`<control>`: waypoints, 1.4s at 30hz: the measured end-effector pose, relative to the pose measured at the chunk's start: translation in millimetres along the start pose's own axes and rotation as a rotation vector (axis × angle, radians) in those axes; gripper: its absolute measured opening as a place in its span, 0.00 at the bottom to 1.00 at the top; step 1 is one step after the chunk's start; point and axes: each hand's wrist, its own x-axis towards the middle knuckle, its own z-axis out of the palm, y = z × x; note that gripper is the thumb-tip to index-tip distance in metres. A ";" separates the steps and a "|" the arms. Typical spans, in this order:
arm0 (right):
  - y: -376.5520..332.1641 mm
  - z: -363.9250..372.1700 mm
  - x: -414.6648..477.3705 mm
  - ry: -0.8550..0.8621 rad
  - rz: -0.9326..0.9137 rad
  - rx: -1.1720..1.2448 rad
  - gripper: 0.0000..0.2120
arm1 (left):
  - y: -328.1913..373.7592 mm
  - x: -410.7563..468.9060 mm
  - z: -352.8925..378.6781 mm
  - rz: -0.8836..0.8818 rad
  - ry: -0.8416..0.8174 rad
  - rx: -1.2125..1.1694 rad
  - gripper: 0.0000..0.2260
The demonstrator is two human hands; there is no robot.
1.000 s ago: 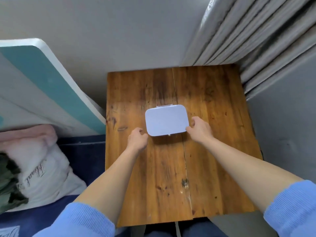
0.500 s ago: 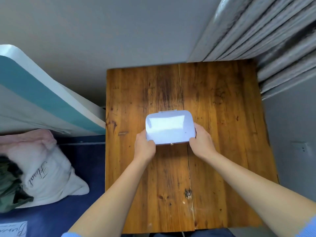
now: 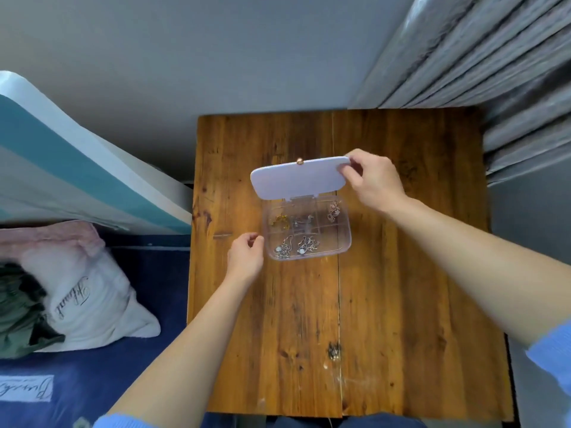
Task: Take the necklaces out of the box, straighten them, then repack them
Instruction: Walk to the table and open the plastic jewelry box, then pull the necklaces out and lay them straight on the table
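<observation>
A clear plastic box (image 3: 344, 239) with several compartments rests open in the middle of the wooden table (image 3: 401, 273). Its pale lilac lid (image 3: 293, 180) is swung up and back, a small gold clasp on its far edge. My right hand (image 3: 370, 180) pinches the lid's right corner. My left hand (image 3: 245, 257) rests against the box's left front corner, fingers curled. Tangled necklaces lie in the compartments: a gold one (image 3: 279, 221) at the left, a rose one (image 3: 333, 210) at the right, silver ones (image 3: 304, 246) in the front row.
A grey wall runs behind the table and grey curtains (image 3: 494, 72) hang at the right. Left of the table lie a tilted white and teal board (image 3: 77, 168), a white pillow (image 3: 83, 298) and blue bedding (image 3: 108, 381).
The box was closed with both hands at its front corners. Now the lid is swung open and back in my right hand, showing the necklaces; my left hand stays by the left side.
</observation>
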 end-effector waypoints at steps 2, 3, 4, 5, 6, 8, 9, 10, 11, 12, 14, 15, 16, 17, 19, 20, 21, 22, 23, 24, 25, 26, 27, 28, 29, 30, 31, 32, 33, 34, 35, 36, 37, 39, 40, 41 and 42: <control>1.6 10.4 23.4 0.019 0.081 0.033 0.11 | -12.2 0.1 9.5 -0.019 -0.086 0.049 0.16; 4.1 16.8 31.9 0.019 0.134 0.052 0.11 | -18.6 -0.1 13.2 -0.012 -0.120 0.067 0.17; 7.4 23.9 38.2 0.007 0.190 0.071 0.11 | -25.3 -0.1 16.6 0.011 -0.145 0.092 0.17; 11.5 31.0 42.4 -0.014 0.241 0.085 0.11 | -32.1 -0.8 19.0 0.044 -0.163 0.120 0.16; 15.9 38.0 45.1 -0.037 0.284 0.092 0.11 | -38.6 -1.5 20.5 0.074 -0.178 0.141 0.17; 25.0 49.6 47.4 -0.064 0.350 0.099 0.11 | -47.3 -2.9 22.3 0.088 -0.204 0.125 0.19; 29.2 54.1 47.7 -0.067 0.376 0.107 0.11 | -49.4 -3.0 22.9 0.080 -0.213 0.105 0.20; 32.8 57.4 47.8 -0.072 0.390 0.111 0.11 | -50.2 -2.4 23.3 0.079 -0.218 0.096 0.20; 35.6 60.0 47.5 -0.082 0.395 0.106 0.11 | -49.8 -2.0 23.3 0.087 -0.216 0.098 0.19; 37.4 61.6 47.2 -0.098 0.396 0.091 0.11 | -49.1 -1.1 23.0 0.101 -0.213 0.105 0.19; 37.8 61.7 46.4 -0.135 0.402 0.036 0.11 | -48.1 0.0 21.7 0.117 -0.219 0.116 0.19; 36.6 59.5 45.0 -0.133 0.391 -0.010 0.11 | -48.1 0.3 21.0 0.121 -0.226 0.118 0.19; 34.3 55.2 41.8 -0.102 0.351 -0.069 0.12 | -48.3 0.5 20.4 0.122 -0.236 0.120 0.19; 30.2 49.3 36.0 -0.045 0.269 -0.133 0.11 | -48.0 0.6 19.6 0.122 -0.247 0.124 0.18; 21.3 37.7 17.9 0.037 0.007 -0.205 0.09 | -45.5 1.0 18.6 0.125 -0.265 0.125 0.17; 17.4 34.3 6.3 0.010 -0.130 -0.228 0.08 | -44.4 1.7 18.4 0.129 -0.271 0.122 0.17; 13.2 32.9 -5.7 -0.069 -0.238 -0.277 0.08 | -43.3 2.0 17.9 0.131 -0.276 0.117 0.18; 9.8 33.9 -16.4 -0.185 -0.303 -0.369 0.08 | -42.7 2.4 17.5 0.131 -0.279 0.112 0.18; 7.6 37.3 -25.0 -0.308 -0.324 -0.495 0.09 | -42.9 2.5 17.0 0.133 -0.282 0.107 0.19; 5.6 40.6 -29.7 -0.412 -0.324 -0.634 0.10 | -43.4 2.5 16.7 0.134 -0.286 0.102 0.19; 3.8 44.0 -31.9 -0.495 -0.319 -0.764 0.11 | -44.0 2.4 16.7 0.132 -0.290 0.099 0.19; 2.5 47.1 -31.9 -0.560 -0.321 -0.872 0.13 | -44.5 2.6 17.1 0.125 -0.293 0.096 0.19; 1.3 50.0 -31.1 -0.605 -0.335 -0.953 0.14 | -44.9 3.0 17.6 0.116 -0.292 0.090 0.19; 0.3 52.3 -29.5 -0.627 -0.356 -1.009 0.15 | -45.4 3.9 18.6 0.104 -0.290 0.080 0.19; -0.3 54.8 -28.1 -0.635 -0.378 -1.045 0.15 | -46.1 4.4 19.3 0.093 -0.289 0.068 0.19; 0.2 56.8 -26.5 -0.636 -0.396 -1.065 0.15 | -47.0 4.7 20.1 0.086 -0.288 0.057 0.18; 1.1 58.5 -25.1 -0.634 -0.408 -1.071 0.14 | -48.1 5.1 20.8 0.085 -0.282 0.049 0.18; 2.2 59.2 -24.0 -0.634 -0.413 -1.066 0.13 | -49.6 5.6 21.4 0.088 -0.275 0.043 0.18; 3.7 59.3 -23.1 -0.635 -0.412 -1.054 0.12 | -51.0 5.7 21.9 0.090 -0.269 0.038 0.19; 5.6 59.0 -22.1 -0.634 -0.403 -1.040 0.11 | -52.0 5.7 22.3 0.089 -0.265 0.032 0.19; 7.4 58.6 -21.1 -0.633 -0.391 -1.025 0.10 | -52.5 5.7 22.7 0.091 -0.261 0.025 0.19; 8.9 58.0 -20.3 -0.629 -0.381 -1.012 0.09 | -52.9 6.0 23.3 0.097 -0.253 0.024 0.19; 10.4 57.3 -19.8 -0.622 -0.373 -0.999 0.09 | -52.9 6.6 24.2 0.104 -0.245 0.030 0.20; 12.4 56.1 -18.5 -0.613 -0.347 -0.962 0.08 | -53.1 7.1 25.4 0.110 -0.226 0.042 0.20; 13.0 55.6 -17.8 -0.614 -0.330 -0.939 0.07 | -53.2 7.4 25.8 0.111 -0.221 0.044 0.20; 13.5 55.3 -17.1 -0.620 -0.313 -0.917 0.07 | -53.7 7.8 25.9 0.110 -0.220 0.045 0.20; 13.6 55.4 -16.6 -0.631 -0.301 -0.904 0.07 | -54.3 8.3 26.1 0.111 -0.221 0.045 0.20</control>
